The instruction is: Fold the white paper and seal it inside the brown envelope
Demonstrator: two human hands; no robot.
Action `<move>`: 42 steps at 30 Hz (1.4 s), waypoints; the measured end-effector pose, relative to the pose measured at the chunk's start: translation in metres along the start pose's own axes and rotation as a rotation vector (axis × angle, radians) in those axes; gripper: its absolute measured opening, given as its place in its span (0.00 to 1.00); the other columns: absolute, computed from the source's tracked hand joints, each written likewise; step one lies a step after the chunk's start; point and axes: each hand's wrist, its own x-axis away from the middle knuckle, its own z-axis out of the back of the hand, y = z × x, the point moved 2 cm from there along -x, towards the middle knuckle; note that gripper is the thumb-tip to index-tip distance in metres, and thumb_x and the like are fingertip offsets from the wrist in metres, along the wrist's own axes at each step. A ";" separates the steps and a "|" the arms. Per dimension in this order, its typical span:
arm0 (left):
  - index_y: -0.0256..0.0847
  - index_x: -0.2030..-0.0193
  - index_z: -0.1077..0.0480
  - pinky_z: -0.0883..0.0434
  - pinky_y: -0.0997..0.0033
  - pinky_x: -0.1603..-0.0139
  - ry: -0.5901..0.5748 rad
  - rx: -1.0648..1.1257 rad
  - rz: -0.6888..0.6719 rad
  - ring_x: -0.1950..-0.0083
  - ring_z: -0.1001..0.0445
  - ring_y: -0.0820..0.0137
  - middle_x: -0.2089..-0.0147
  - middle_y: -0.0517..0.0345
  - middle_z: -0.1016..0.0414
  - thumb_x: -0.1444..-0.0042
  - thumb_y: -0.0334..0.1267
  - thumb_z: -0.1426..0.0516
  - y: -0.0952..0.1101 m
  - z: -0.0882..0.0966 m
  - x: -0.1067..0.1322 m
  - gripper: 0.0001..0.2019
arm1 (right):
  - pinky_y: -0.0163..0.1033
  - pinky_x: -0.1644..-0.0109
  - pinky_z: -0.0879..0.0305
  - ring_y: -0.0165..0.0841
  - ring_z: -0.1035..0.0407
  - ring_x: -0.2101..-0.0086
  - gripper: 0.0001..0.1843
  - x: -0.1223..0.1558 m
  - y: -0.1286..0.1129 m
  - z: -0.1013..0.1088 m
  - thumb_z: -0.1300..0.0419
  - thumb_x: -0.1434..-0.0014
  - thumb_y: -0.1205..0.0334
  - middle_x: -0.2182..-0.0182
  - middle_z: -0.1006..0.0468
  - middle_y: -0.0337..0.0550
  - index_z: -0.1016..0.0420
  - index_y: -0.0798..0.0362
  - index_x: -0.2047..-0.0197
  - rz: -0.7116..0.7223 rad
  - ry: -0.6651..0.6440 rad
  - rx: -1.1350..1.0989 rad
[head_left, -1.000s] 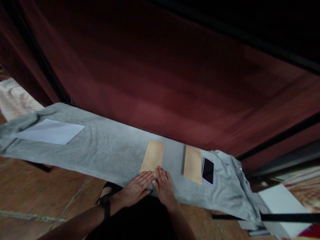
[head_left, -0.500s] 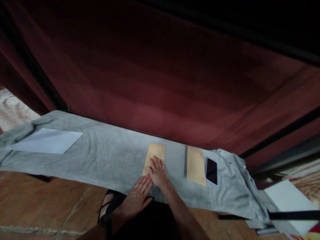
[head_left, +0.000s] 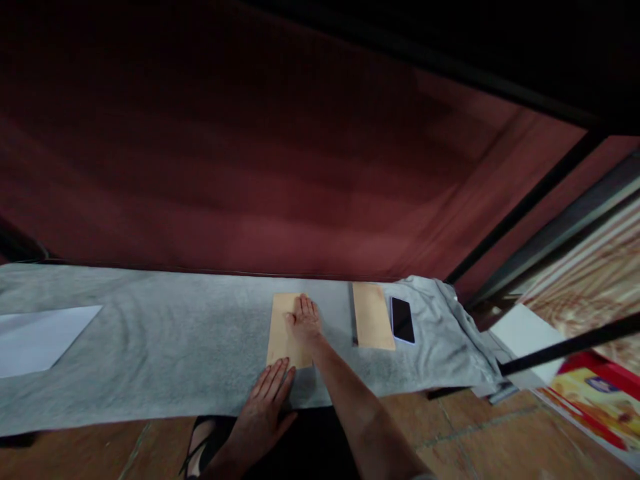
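A tan paper envelope lies flat on the grey cloth in front of me. My right hand rests flat on its upper right part, fingers stretched out and pointing away from me. At the envelope's near left corner, my left hand lies with its fingers extended, the fingertips touching the near edge. Off to the right is a second tan envelope, beside a dark-screened phone. Whether the near envelope holds anything is hidden.
The grey cloth covers a long, narrow surface. White paper lies at its left end. Behind stands a dark red fabric wall. On the lower right are a white board, a black bar and a red-and-yellow box.
My view has turned to the right. My right hand has slid toward the envelope's far right edge, apart from the left hand, which stays at the near edge. The envelope lies straighter in view.
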 end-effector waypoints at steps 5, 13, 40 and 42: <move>0.41 0.26 0.51 0.42 0.52 0.31 0.047 -0.026 -0.010 0.27 0.44 0.55 0.26 0.46 0.45 0.39 0.50 0.45 -0.003 -0.008 0.002 0.38 | 0.51 0.28 0.59 0.44 0.55 0.30 0.34 0.035 0.000 0.000 0.56 0.27 0.51 0.29 0.53 0.58 0.52 0.65 0.27 0.036 -0.010 -0.029; 0.37 0.27 0.48 0.42 0.53 0.30 0.098 -0.063 -0.041 0.28 0.41 0.55 0.27 0.43 0.43 0.43 0.42 0.44 -0.006 -0.016 0.003 0.37 | 0.54 0.29 0.54 0.42 0.52 0.31 0.28 0.128 0.006 0.014 0.57 0.26 0.50 0.29 0.49 0.49 0.48 0.50 0.28 0.218 0.025 -0.049; 0.36 0.46 0.30 0.29 0.61 0.47 -0.128 0.373 0.753 0.51 0.22 0.60 0.52 0.43 0.20 0.37 0.36 0.51 -0.017 0.035 -0.048 0.17 | 0.53 0.29 0.56 0.42 0.47 0.34 0.28 0.195 0.012 0.029 0.49 0.29 0.54 0.32 0.40 0.46 0.44 0.53 0.29 0.097 0.104 -0.084; 0.37 0.47 0.31 0.29 0.62 0.52 -0.182 0.469 0.847 0.55 0.22 0.60 0.57 0.47 0.20 0.38 0.40 0.50 -0.023 0.038 -0.056 0.17 | 0.53 0.29 0.56 0.42 0.47 0.34 0.28 0.194 0.011 0.030 0.48 0.29 0.55 0.32 0.40 0.45 0.43 0.52 0.29 0.081 0.105 -0.097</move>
